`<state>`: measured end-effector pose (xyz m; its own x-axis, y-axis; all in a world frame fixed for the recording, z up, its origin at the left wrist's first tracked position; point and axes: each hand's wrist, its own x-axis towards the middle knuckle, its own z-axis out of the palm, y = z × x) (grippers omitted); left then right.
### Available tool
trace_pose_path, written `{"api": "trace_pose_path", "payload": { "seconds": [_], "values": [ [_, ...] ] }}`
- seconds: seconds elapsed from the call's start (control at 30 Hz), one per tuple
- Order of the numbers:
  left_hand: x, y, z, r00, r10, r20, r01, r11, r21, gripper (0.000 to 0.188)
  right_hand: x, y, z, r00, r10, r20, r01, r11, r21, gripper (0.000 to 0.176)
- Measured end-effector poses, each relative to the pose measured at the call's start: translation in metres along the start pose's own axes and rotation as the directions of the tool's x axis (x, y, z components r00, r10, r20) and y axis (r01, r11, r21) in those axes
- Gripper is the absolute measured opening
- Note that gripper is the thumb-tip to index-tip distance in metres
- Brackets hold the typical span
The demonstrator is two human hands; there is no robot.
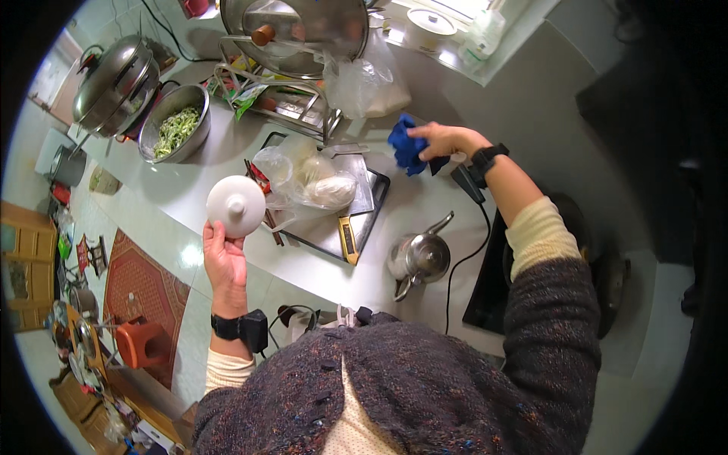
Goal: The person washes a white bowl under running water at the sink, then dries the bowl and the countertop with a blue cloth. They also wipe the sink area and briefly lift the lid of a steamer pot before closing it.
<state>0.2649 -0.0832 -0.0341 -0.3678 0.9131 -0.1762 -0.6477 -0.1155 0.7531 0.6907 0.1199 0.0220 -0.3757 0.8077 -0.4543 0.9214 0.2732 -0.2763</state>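
My left hand (226, 261) holds a round white lid (223, 199) with a central knob, its top side towards me. The lid is up off the counter's near left edge. Over the counter's back right, my right hand (446, 141) grips a crumpled blue cloth (405, 147). Just below that hand shows part of a pale object, mostly hidden. A dark-handled appliance (469, 185) with a black cord lies beside my right wrist. Between my arms, a black-rimmed tray or board (310, 236) carries plastic bags of pale food (324, 185), a wide metal blade (362, 179) and a yellow-and-black tool (347, 236).
A stainless steel kettle (424, 259) stands on the counter near my body, left of a black cooktop (483, 307). Farther left are a metal bowl of shredded greens (199, 128) and a lidded steamer pot (116, 85). A metal rack (318, 96) holds a large pan lid (335, 34).
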Motion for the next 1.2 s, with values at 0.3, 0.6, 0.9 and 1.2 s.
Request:
{"api": "trace_pose_path", "payload": {
  "seconds": [0.3, 0.6, 0.9, 1.2],
  "values": [
    [-0.011, 0.01, -0.019, 0.95, 0.179, -0.255, -0.15, 0.98, 0.128, 0.028, 0.144, 0.027, 0.093, 0.996, -0.089, -0.01, 0.084, 0.967, -0.24, 0.058],
    [0.006, 0.004, -0.006, 0.972, 0.124, -0.197, -0.108, 0.99, 0.091, 0.026, 0.137, 0.035, 0.116, 0.895, -0.445, 0.02, 0.438, 0.871, -0.225, 0.06],
    [0.02, -0.003, 0.034, 0.999, -0.008, -0.033, 0.008, 1.0, -0.005, 0.023, 0.022, 0.085, 0.098, 0.887, -0.233, 0.399, 0.279, 0.959, -0.059, 0.059],
    [0.033, -0.058, 0.096, 0.909, -0.351, 0.226, 0.349, 0.936, 0.051, 0.021, -0.085, 0.108, 0.167, 0.902, -0.073, 0.426, -0.011, 0.981, 0.192, 0.045]
  ]
}}
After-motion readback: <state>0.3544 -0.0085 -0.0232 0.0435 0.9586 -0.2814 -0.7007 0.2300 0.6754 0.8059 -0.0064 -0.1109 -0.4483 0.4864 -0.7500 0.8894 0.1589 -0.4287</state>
